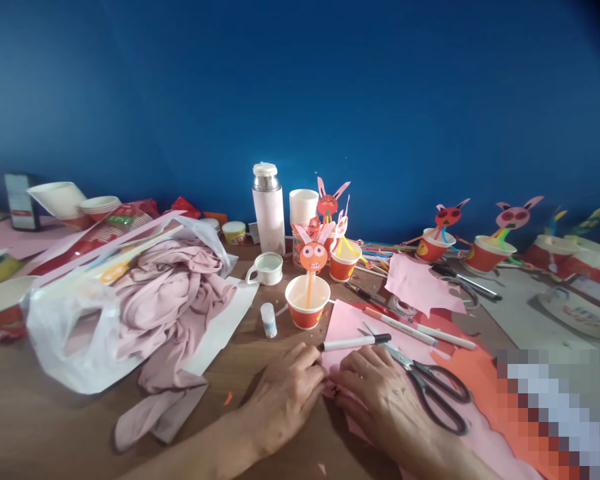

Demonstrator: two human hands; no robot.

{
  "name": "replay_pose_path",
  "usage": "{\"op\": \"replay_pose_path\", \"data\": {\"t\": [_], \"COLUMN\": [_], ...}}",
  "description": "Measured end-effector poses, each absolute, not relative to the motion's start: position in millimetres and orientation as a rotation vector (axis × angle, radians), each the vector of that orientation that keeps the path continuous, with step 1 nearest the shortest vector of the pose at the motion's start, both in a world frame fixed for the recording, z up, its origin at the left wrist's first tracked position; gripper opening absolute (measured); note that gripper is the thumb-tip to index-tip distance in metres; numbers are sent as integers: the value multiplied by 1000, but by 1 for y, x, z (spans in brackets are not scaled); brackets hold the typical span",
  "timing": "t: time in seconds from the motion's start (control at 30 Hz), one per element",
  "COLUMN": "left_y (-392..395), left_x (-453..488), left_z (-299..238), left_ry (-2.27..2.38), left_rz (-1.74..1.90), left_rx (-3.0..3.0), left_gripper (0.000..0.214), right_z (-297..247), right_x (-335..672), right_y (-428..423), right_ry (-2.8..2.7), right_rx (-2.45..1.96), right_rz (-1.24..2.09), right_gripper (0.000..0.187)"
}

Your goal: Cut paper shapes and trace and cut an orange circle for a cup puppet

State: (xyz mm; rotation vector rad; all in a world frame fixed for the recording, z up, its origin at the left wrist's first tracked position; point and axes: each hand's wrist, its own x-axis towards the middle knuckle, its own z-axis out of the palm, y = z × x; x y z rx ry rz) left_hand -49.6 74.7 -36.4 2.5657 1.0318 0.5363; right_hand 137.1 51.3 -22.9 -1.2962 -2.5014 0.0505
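Left hand [297, 377] and right hand [375, 383] low over bench [215, 433], fingers curled, nearly meeting. Small dark-marked piece [335, 391] between them, at right fingertips; can't tell which hand pinches it. Looks like paper: should be featherlight, bendy, easily creased; take by edges. Pink sheet [341, 323] under right hand, likely limp too. Scissors [411, 365] just beside right hand. Capped marker [355, 343] just beyond hands. Farther: paper cup [307, 315] with orange animal face [314, 257]; probably tippy, hold cup wall.

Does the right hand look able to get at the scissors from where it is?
Probably yes: the scissors lie right beside the right hand, and nothing seems to cover their handle end.
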Motion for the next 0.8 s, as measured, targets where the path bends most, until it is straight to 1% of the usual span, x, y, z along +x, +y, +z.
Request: {"op": "replay_pose_path", "data": {"t": [0.13,0.27,0.37,0.5,0.63,0.8], "left_y": [75,76,75,72,71,74], "left_x": [-50,-51,-51,-49,-46,-43], "left_z": [-36,-33,-27,-21,-25,-35], "left_ry": [1027,994,972,986,944,927], "left_rz": [537,612,709,720,757,769], "left_rx": [2556,2457,2370,2261,2150,2073], "left_gripper": [23,21,19,17,14,14], "right_z": [-27,-31,-33,-31,-23,-12], "right_x": [137,139,139,137,134,131], "right_y": [53,53,51,52,53,52], "right_ry": [-2498,-2395,-2289,-2156,-2029,-1912], "right_rx": [-1259,-1190,-1217,-1371,-1437,-1466], "right_rz": [43,208,377,517,629,678], "right_gripper": [13,18,14,8,9,10]}}
